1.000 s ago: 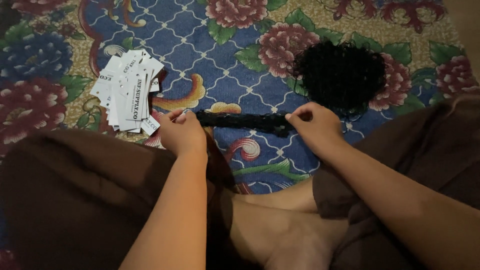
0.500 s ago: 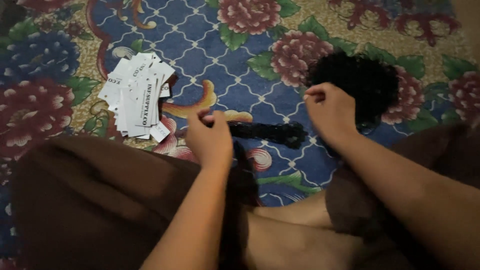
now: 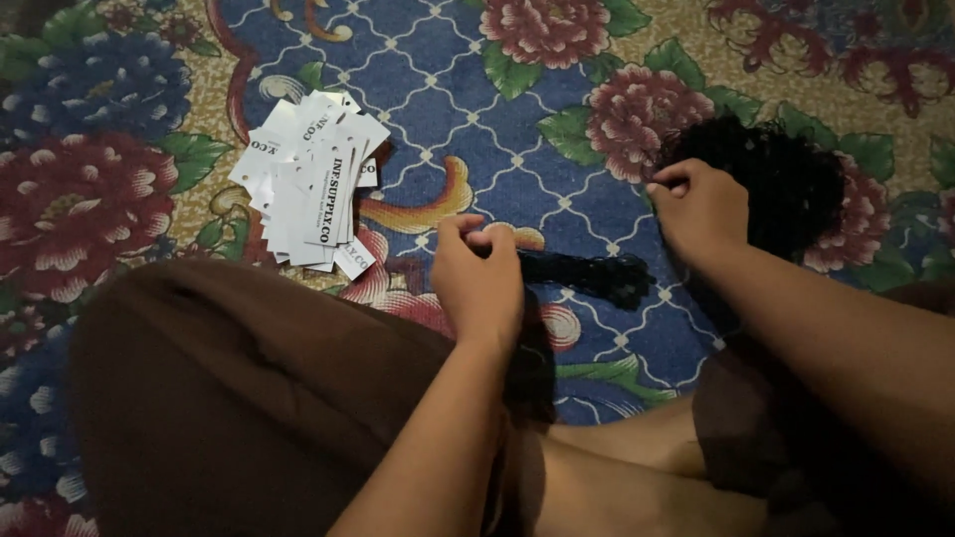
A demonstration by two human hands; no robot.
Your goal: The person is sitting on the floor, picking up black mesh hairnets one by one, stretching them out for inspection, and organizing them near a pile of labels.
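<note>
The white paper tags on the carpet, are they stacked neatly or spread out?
Spread out: the white paper tags lie fanned and overlapping in a loose pile on the carpet.

The left hand point(image 3: 480, 281) covers the near end of the black netted strip point(image 3: 587, 273), so its grip is hidden. At three o'clock, the right hand point(image 3: 699, 211) overlaps the black mesh pile point(image 3: 786, 179); whether its fingertips pinch anything cannot be told.
</note>
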